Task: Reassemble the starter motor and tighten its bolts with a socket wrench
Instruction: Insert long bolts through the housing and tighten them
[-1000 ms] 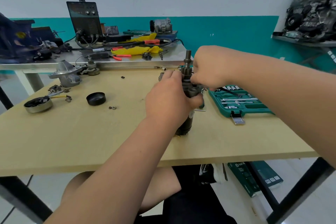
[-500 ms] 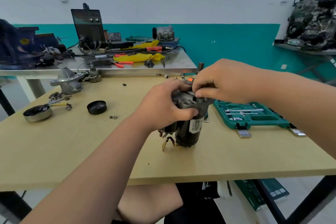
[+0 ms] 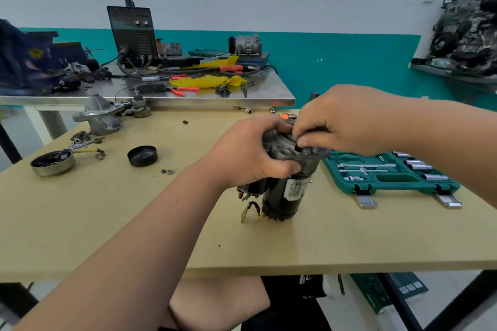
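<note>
Item 1. Starter motor: black cylindrical body with a white label and a grey cast housing on top. It stands near upright, leaning slightly, about mid-desk and nearer the right edge. Braided leads hang at its lower left.

Item 2. Left grip: fingers and thumb curled round the grey housing from the left.

Item 3. Right grip: fingers curled, thumb and fingertips pinching the top of the motor's housing.

Item 4. Socket set case: green, lying open at the desk's right edge, just beside the motor.

Item 5. Desk: pale wood top.

Item 6. Loose parts:
- Black cap, left of centre.
- Two small nuts, near the cap.
- Round metal end cover, by the left edge.
- Aluminium nose housing, at the far left corner.
</note>
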